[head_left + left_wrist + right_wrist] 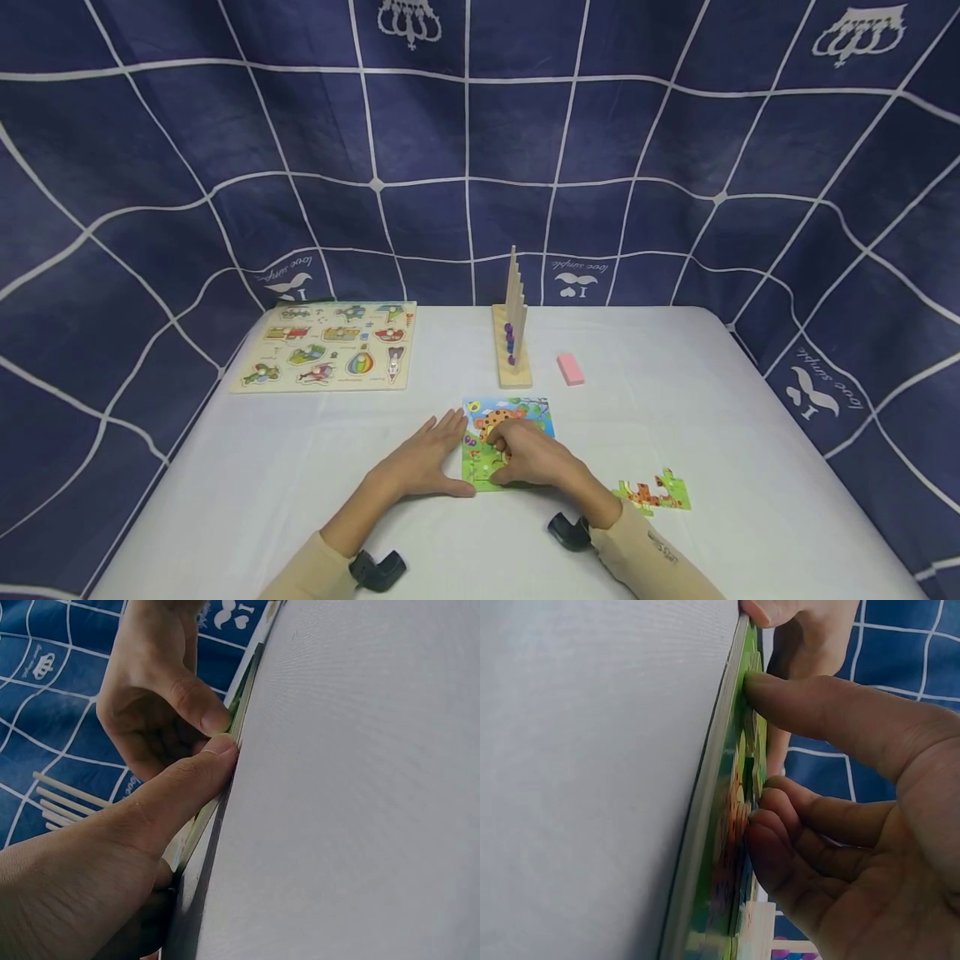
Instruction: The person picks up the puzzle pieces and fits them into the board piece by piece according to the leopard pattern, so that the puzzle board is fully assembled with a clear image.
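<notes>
- Beige sleeves [648, 550], nearest the viewer, leading to both hands over a white-covered table [262, 483].
- Large cream board printed with vehicles [360, 385], beyond and left of the left hand; apparently unused.
- Left hand [420, 462]: fingers straight, thumb apart, gripping nothing, resting along the jigsaw's left edge.
- Right hand [543, 457]: thumb and fingertips brought together, apparently clamped on a piece.
- Flat square jigsaw, green and blue with an orange spotted animal [483, 479], between the hands: visible portion looks mostly filled; the part beneath the right hand is hidden.
- Loose green-and-orange cardboard-like pieces [678, 492], right of the right forearm: outside the square, so the picture is judged incomplete.
- Small green printed piece [759, 750], between right thumb and fingertips: raised, seemingly not seated.
</notes>
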Demonstrator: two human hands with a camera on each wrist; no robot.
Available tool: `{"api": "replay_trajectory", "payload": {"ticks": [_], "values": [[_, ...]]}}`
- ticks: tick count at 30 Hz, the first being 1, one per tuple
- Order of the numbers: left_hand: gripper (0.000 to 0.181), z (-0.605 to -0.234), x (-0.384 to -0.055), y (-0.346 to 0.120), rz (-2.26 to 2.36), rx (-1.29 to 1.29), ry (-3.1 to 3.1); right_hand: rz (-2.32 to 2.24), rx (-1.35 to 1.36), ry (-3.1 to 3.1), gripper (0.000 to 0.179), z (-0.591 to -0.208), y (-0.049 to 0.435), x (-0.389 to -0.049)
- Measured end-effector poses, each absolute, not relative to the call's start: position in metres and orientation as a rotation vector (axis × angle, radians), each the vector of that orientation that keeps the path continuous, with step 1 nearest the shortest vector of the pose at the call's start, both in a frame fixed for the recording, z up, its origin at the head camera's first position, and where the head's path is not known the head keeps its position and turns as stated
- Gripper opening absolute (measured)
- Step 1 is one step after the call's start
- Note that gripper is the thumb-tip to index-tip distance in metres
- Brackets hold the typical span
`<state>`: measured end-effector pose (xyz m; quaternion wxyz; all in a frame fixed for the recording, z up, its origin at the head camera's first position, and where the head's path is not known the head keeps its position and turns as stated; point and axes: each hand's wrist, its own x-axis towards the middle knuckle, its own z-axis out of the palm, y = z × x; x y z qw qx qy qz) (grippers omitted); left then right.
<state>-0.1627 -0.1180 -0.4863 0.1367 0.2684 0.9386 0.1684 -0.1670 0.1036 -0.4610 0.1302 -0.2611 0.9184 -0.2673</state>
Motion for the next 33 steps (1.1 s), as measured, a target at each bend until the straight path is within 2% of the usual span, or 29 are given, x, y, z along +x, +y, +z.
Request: {"api": "replay_trajectory", "payload": {"ticks": [21, 33], "values": [[0.114, -0.4860, -0.1616, -0.1180, 0.511, 0.765, 2.700, -0.795, -0.757, 2.643, 0.051, -0.4613, 0.1005, -0.1673], [0.115, -0.4876, -0.1631, -0.1198, 0.510, 0.797, 2.704, -0.819, -0.782, 2.643, 0.043, -0.4642, 0.1006, -0.1691]]}}
